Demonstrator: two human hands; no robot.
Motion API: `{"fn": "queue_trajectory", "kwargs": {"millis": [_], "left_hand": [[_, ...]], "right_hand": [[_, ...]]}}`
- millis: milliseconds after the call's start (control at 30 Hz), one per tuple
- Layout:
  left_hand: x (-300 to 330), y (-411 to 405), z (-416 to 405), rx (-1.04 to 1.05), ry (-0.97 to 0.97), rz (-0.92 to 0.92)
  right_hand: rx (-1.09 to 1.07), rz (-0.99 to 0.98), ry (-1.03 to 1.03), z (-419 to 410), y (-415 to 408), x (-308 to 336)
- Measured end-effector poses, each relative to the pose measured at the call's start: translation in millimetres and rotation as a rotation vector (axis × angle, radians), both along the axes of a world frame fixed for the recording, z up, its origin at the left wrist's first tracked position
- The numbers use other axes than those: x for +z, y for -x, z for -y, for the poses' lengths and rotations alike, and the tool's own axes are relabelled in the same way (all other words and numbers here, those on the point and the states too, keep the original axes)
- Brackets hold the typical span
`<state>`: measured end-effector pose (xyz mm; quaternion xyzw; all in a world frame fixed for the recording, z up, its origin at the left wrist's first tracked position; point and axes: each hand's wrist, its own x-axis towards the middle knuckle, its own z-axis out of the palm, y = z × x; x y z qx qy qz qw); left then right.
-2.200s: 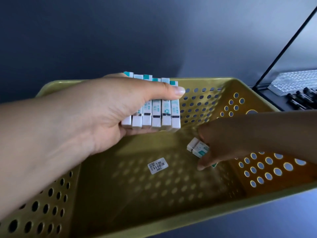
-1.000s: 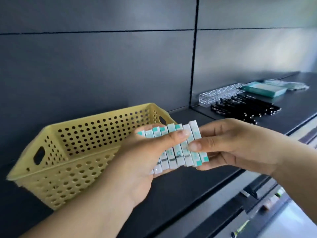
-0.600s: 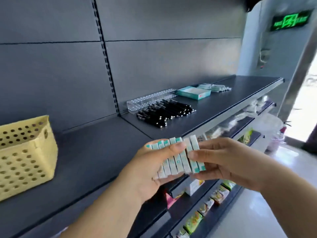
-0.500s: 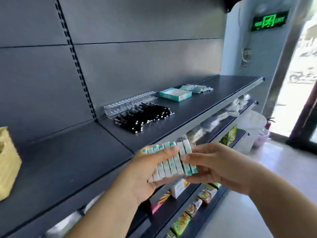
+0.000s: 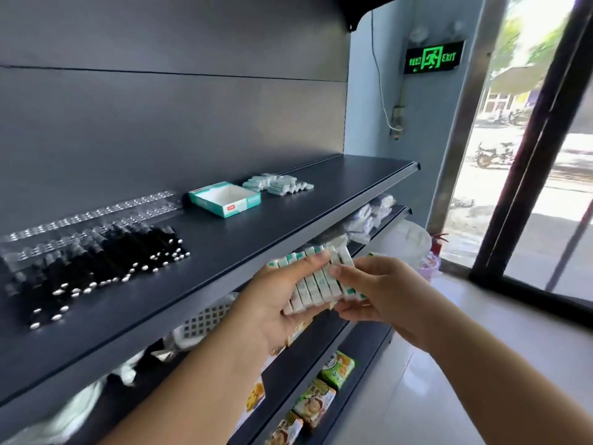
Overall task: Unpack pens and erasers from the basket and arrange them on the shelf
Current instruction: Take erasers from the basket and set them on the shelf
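A person is standing at a dark grey metal shelf [image 5: 288, 220], holding a row of small white erasers in white-and-teal paper sleeves [image 5: 316, 279] in both hands, out in front of the shelf's front edge and not touching it. The left hand [image 5: 276, 303] is cradling the row from below, its thumb curling over the tops of the erasers. The right hand [image 5: 375, 290] is gripping the right end of the same row, thumb on top and fingers curled underneath, so the erasers are sitting pressed side by side between the two hands. On the shelf, towards its left end, a spread of black pens with silver tips [image 5: 106, 261] is lying in rows, blurred, with a clear plastic pen tray [image 5: 93, 216] just behind it against the back panel. Further right, near the middle of the shelf, an open shallow teal-and-white cardboard box [image 5: 224, 199] is sitting, and beside it, closer to the right end, a small pile of matching white-and-teal erasers [image 5: 277, 184] is lying. Lower shelves below are holding snack packets in green and yellow wrappers [image 5: 321, 393]. A green lit exit sign [image 5: 433, 57] is hanging on the pale wall beyond the shelf's right end, beside a dark-framed glass door [image 5: 529, 155].
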<state>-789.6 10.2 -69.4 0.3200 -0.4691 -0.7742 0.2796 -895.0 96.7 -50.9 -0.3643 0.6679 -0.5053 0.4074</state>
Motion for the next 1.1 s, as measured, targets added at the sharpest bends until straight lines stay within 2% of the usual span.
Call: {"fn": "queue_trajectory", "kwargs": {"millis": [300, 433, 633, 867, 967, 1033, 1100], "left_hand": [[17, 142, 111, 0.050, 0.005, -0.065], [21, 173, 153, 0.124, 0.006, -0.013], [21, 196, 218, 0.428, 0.024, 0.019], [15, 224, 291, 0.801, 0.090, 0.065], [13, 231, 319, 0.955, 0.087, 0.102], [10, 229, 342, 1.083, 0.079, 0.126], [4, 224, 362, 1.213, 0.107, 0.266]], "right_hand": [[0.060, -0.027, 0.026, 119, 145, 20], [0.165, -0.012, 0.037, 173, 188, 18], [0.357, 0.033, 0.112, 270, 220, 8], [0.696, 0.068, 0.137, 382, 252, -4], [0.777, -0.065, 0.113, 425, 262, 0], [0.756, -0.282, 0.158, 456, 262, -1], [0.715, -0.505, 0.220, 482, 259, -6]]}}
